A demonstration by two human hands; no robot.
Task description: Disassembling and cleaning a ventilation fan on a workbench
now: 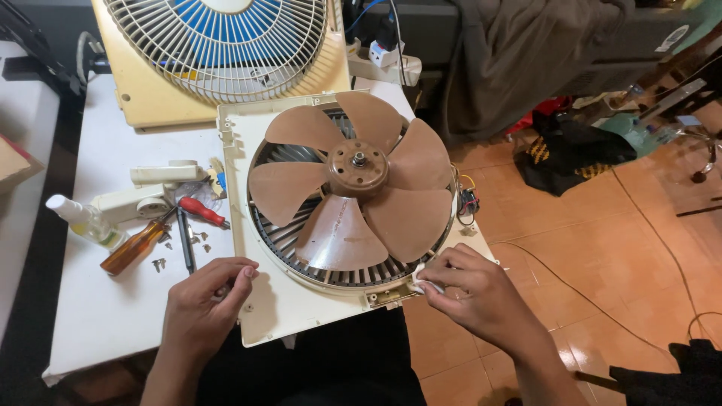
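Note:
A cream square fan housing lies flat on the white table, with a brown translucent five-bladed fan on its hub over a ribbed grille. My left hand rests on the housing's near left edge, fingers curled against the plastic. My right hand pinches a small white cloth or tissue against the housing's near right corner, beside the grille rim.
Left of the housing lie an amber-handled screwdriver, a red-handled screwdriver, a black tool, loose screws, a small spray bottle and cream plastic parts. A second cream fan with a blue blade behind a guard stands at the back. Tiled floor, cables and bags lie right.

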